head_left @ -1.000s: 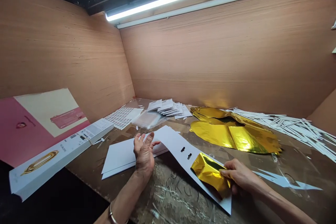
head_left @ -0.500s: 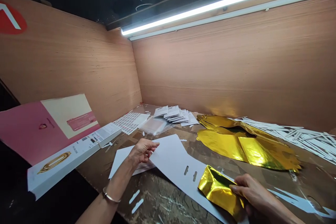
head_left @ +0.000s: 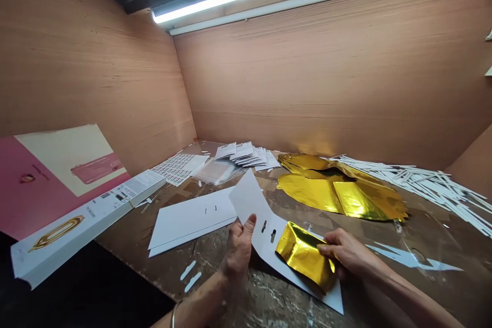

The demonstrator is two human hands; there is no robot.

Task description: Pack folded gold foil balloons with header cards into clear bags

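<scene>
My left hand (head_left: 239,248) grips the edge of a white card strip (head_left: 258,220) with two small slots, and its upper end stands lifted off the table. A crumpled piece of gold foil (head_left: 303,256) lies on the lower part of that strip. My right hand (head_left: 346,252) holds the foil against the card, fingers on the foil's right side. Next to my left hand lie flat white card sheets (head_left: 190,220). The strip's underside is hidden.
A heap of gold foil balloons (head_left: 338,192) and a pile of white paper strips (head_left: 430,184) lie to the right. Stacked cards (head_left: 242,156), sticker sheets (head_left: 177,168) and plastic sleeves (head_left: 217,171) sit at the back. A long white box (head_left: 84,220) and a pink sheet (head_left: 23,200) lie left.
My left hand has moved right from the white sheets onto the strip's edge, and the strip's upper end has lifted. The right hand stays on the foil. The view has shifted slightly.
</scene>
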